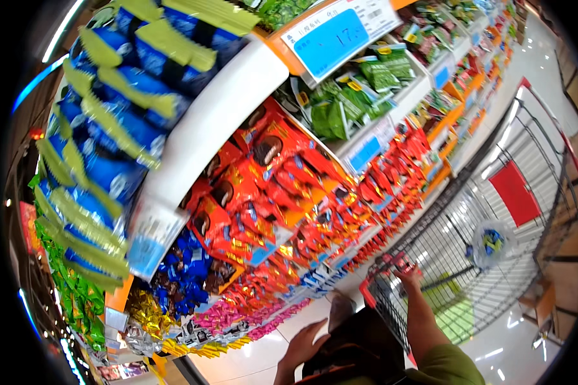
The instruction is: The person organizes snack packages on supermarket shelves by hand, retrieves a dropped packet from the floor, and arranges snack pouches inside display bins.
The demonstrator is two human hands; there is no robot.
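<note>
My right hand [409, 274] is closed over the red-and-dark handle of a metal shopping cart [462, 240]. Inside the cart lies a clear plastic bag [493, 243] with blue and green packets in it. My left hand [306, 344] hangs low over the tiled floor, fingers somewhat apart, holding nothing, just below the candy shelves. Nearest to it are pink wrapped sweets [221, 313] and yellow wrapped ones [212, 347]. Higher up are red packets of chocolate-coloured snacks [236, 185] and large blue packets with yellow-green ends [120, 120].
Tiered shelves of wrapped sweets run along the left and away to the upper right, with a white shelf edge [216, 106] and a price sign [337, 36]. Green packets [342, 106] fill an upper bin. Cardboard boxes [566, 284] stand beyond the cart at right.
</note>
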